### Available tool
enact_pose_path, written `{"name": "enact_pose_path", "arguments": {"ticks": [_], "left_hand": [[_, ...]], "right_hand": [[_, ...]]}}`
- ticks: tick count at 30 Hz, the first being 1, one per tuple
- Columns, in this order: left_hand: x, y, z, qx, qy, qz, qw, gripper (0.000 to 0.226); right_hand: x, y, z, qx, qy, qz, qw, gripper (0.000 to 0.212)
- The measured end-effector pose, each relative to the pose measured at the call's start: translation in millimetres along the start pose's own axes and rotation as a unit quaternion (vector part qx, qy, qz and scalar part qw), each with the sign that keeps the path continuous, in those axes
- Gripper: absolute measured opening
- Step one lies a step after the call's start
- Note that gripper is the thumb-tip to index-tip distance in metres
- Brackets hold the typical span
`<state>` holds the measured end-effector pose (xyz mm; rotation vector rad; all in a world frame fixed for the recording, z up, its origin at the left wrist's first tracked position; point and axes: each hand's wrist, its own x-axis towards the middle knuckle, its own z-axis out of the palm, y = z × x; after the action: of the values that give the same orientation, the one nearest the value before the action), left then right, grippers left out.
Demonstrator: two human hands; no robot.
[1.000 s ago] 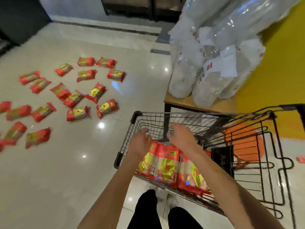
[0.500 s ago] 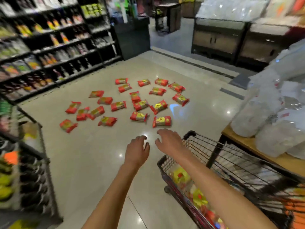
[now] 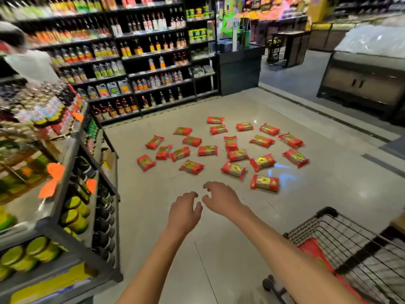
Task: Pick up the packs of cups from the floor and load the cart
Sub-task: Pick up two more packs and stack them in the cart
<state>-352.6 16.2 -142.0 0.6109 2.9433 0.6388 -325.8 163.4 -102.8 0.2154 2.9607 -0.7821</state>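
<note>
Red packs of cups (image 3: 225, 150) lie scattered flat across the pale tiled floor (image 3: 153, 205), some touching their neighbours, others apart, all of them out ahead of the person's arms. Nearest of them is one pack (image 3: 264, 183) lying just beyond and to the right of the right hand (image 3: 221, 197). Both hands are held out over bare floor with nothing in them: the left hand (image 3: 184, 212) has its fingers loosely curled and spread, and the right hand's fingers are likewise relaxed and slightly hooked, the two hands close together without touching. At the lower right stands the wire cart (image 3: 350, 244), with a red pack (image 3: 311, 249) showing through its mesh (how many lie inside cannot be told). Dark shelving (image 3: 153, 62) full of bottles lines the far side of the floor, and a nearer rack (image 3: 65, 216) on the left holds jars with yellow-green lids.
</note>
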Motion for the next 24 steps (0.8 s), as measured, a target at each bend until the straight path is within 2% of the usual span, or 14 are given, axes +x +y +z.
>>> {"name": "enact_pose_path", "arguments": {"ticks": [6,12,17,24], "left_hand": [[38,-61,-33,0.015,0.018,-0.008,1.0,0.044],[97,-112,-44,-0.005,0.024,-0.028,0.999,0.042],[172,-161,-61,0.014,0.029,-0.035,0.999,0.041],[287,-231,-96,0.007,0.026,-0.079,0.996,0.039]], "right_hand": [[47,-57,30,0.0,-0.006,-0.019,1.0,0.047],[120,-70,36,-0.022,-0.024,-0.018,0.999,0.049],[217,-68,36,-0.022,-0.072,-0.002,0.997,0.052],[381,-103,26,-0.053,-0.077,-0.028,0.995,0.048]]}}
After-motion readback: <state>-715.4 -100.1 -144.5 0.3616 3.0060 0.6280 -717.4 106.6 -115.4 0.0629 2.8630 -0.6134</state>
